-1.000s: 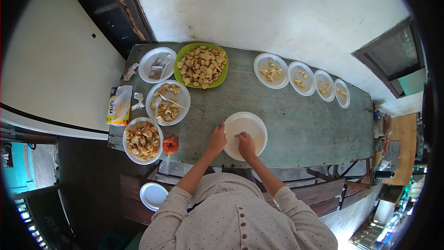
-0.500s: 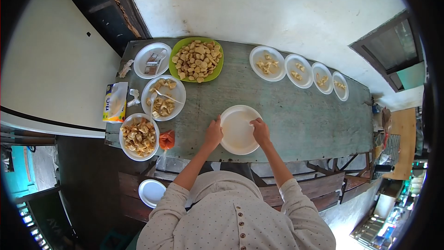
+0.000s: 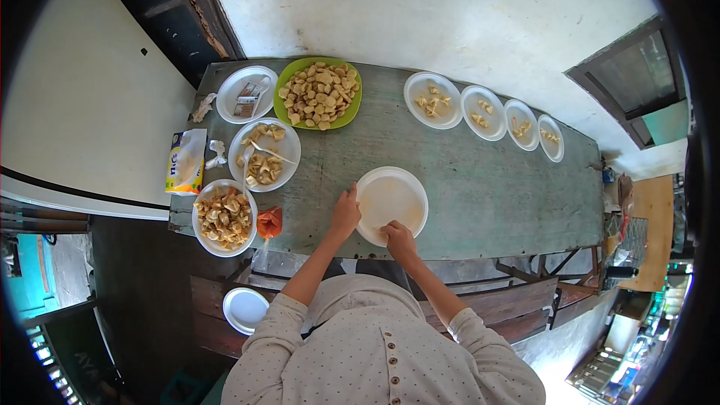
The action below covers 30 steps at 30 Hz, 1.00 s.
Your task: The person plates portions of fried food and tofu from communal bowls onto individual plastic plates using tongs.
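In front of me on the table lies a white disposable plate (image 3: 409, 195) with faint yellowish smears on its inside. My left hand (image 3: 346, 215) grips its left rim, fingers along the edge. My right hand (image 3: 399, 240) reaches over the near rim, its fingers pinched together low inside the plate. What those fingers hold, if anything, is hidden. Left of my left hand sits an open orange-red packet (image 3: 269, 222). Beyond it are a plate of brown food pieces (image 3: 224, 219) and another plate (image 3: 289, 156) with folded dumplings and white plastic spoons.
A green bowl (image 3: 282, 111) heaped with round tan pieces stands at the back. Along the back right are several white plates (image 3: 454, 114) with a few dumplings each. A tissue pack (image 3: 185, 165) and a plate with a packet (image 3: 225, 105) sit left. A white plate (image 3: 246, 310) rests on the bench.
My right hand has moved from the plate's right rim down and left to its near inner side. My left hand stays at the left rim.
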Tool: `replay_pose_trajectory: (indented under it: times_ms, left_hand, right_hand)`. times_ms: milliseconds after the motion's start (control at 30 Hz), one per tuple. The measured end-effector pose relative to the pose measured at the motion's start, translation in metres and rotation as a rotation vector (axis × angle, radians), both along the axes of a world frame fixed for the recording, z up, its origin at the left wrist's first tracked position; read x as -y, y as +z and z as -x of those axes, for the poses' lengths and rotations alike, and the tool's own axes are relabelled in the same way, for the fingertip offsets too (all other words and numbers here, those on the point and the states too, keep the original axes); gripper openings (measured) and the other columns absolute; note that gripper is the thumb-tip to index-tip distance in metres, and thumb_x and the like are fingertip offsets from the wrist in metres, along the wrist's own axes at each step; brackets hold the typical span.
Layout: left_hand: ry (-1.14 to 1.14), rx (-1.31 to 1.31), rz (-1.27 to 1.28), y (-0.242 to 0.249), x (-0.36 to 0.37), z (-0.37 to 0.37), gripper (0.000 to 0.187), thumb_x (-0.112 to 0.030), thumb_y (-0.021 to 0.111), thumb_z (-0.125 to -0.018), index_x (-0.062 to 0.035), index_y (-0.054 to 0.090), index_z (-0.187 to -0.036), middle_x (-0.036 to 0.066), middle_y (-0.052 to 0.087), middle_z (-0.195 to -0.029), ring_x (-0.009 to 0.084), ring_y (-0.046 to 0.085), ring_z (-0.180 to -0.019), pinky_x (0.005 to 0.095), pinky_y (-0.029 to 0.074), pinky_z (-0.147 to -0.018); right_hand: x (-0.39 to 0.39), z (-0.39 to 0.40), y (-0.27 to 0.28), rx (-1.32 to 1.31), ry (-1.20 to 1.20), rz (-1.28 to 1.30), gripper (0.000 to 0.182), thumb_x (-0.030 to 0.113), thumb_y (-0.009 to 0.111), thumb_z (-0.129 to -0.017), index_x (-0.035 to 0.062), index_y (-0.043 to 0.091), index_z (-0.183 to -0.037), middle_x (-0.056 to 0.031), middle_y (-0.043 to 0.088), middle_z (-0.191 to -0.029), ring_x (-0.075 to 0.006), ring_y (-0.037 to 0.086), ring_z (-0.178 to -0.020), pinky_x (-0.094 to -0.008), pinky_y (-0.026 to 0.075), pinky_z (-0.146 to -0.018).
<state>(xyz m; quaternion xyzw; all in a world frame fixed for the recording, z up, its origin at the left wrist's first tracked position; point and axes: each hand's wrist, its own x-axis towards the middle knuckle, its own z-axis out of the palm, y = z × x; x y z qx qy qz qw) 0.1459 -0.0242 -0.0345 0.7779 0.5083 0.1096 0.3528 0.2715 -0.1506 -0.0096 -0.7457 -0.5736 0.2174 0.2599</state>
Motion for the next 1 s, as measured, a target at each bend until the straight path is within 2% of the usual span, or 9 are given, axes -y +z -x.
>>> replay_pose_trajectory:
  times_ms: [267,367,433,500,567,600,667,767,1000]
  left_hand:
    - [-0.014,-0.045,-0.03,0.005,0.001,-0.001,0.056,-0.008,0.053,-0.078,-0.0064,0.033,-0.13,0.022,0.05,-0.101,0.0372,0.056,-0.085,0.0415,0.047,-0.071]
    - [-0.015,0.002,-0.069,-0.003,0.001,0.002,0.054,-0.008,0.053,-0.076,-0.0045,0.036,-0.128,0.022,0.052,-0.099,0.037,0.056,-0.084,0.042,0.047,-0.07]
    - [-0.004,0.065,-0.07,0.011,0.005,0.006,0.053,-0.008,0.053,-0.075,-0.0031,0.038,-0.126,0.021,0.053,-0.099,0.0367,0.056,-0.085,0.0421,0.047,-0.071]
    - [-0.001,0.128,-0.071,0.024,0.007,0.005,0.051,-0.008,0.054,-0.074,-0.0018,0.04,-0.123,0.021,0.054,-0.099,0.0363,0.056,-0.085,0.0421,0.046,-0.073]
    - [0.051,0.363,-0.223,0.031,0.009,0.002,0.045,-0.008,0.055,-0.073,0.0009,0.045,-0.116,0.021,0.055,-0.099,0.0365,0.055,-0.087,0.0415,0.045,-0.076]
    - [0.044,0.363,-0.224,0.039,0.009,0.0,0.045,-0.008,0.055,-0.073,0.0009,0.045,-0.116,0.021,0.055,-0.099,0.0365,0.055,-0.087,0.0415,0.045,-0.076]
    - [0.062,0.411,-0.041,0.06,0.01,-0.006,0.041,-0.007,0.056,-0.072,0.0022,0.048,-0.111,0.022,0.056,-0.1,0.0372,0.055,-0.089,0.0407,0.044,-0.079]
    - [0.074,0.499,-0.1,0.071,0.014,-0.017,0.036,-0.004,0.056,-0.072,0.0025,0.053,-0.107,0.023,0.058,-0.093,0.0353,0.058,-0.085,0.0366,0.045,-0.074]
    - [0.024,0.531,-0.181,0.094,0.026,-0.033,0.036,0.001,0.054,-0.072,0.0022,0.053,-0.108,0.023,0.057,-0.097,0.0366,0.057,-0.087,0.0378,0.045,-0.075]
  right_hand:
    - [-0.006,-0.004,0.008,-0.078,0.175,0.127,0.02,-0.006,0.052,-0.068,0.0047,0.065,-0.078,-0.0109,0.06,-0.08,-0.0286,0.059,-0.076,-0.0355,0.048,-0.068]
    - [-0.021,-0.023,0.006,-0.077,0.212,0.043,0.022,-0.007,0.051,-0.067,0.0048,0.066,-0.079,-0.012,0.059,-0.077,-0.0293,0.059,-0.074,-0.0353,0.047,-0.067]
    - [-0.036,-0.037,0.017,-0.043,0.125,0.039,0.023,-0.008,0.051,-0.067,0.0048,0.065,-0.08,-0.0132,0.058,-0.079,-0.0292,0.058,-0.071,-0.0354,0.047,-0.067]
    - [-0.051,-0.047,0.031,0.068,-0.09,-0.169,0.022,-0.007,0.051,-0.07,0.0053,0.064,-0.084,-0.0133,0.057,-0.081,-0.0289,0.058,-0.071,-0.0357,0.047,-0.065]
    - [-0.062,-0.054,0.042,0.051,-0.122,-0.221,0.021,-0.005,0.051,-0.072,0.0055,0.063,-0.086,-0.0131,0.057,-0.083,-0.0288,0.058,-0.071,-0.0358,0.047,-0.064]
    - [-0.065,-0.055,0.045,0.034,-0.146,-0.269,0.019,-0.004,0.052,-0.074,0.0058,0.062,-0.087,-0.013,0.057,-0.084,-0.0288,0.058,-0.071,-0.0358,0.047,-0.063]
    - [-0.069,-0.055,0.043,0.034,-0.14,-0.311,0.018,-0.003,0.052,-0.075,0.0056,0.061,-0.087,-0.0125,0.057,-0.083,-0.0289,0.058,-0.07,-0.0359,0.047,-0.062]
    - [-0.069,-0.057,0.033,0.053,-0.126,-0.355,0.016,-0.003,0.052,-0.075,0.0054,0.061,-0.086,-0.0116,0.057,-0.083,-0.0289,0.058,-0.07,-0.036,0.047,-0.06]
    - [-0.045,-0.07,0.018,0.038,-0.19,-0.306,0.016,-0.003,0.053,-0.073,0.0053,0.06,-0.084,-0.0112,0.057,-0.082,-0.0292,0.058,-0.069,-0.0366,0.047,-0.06]
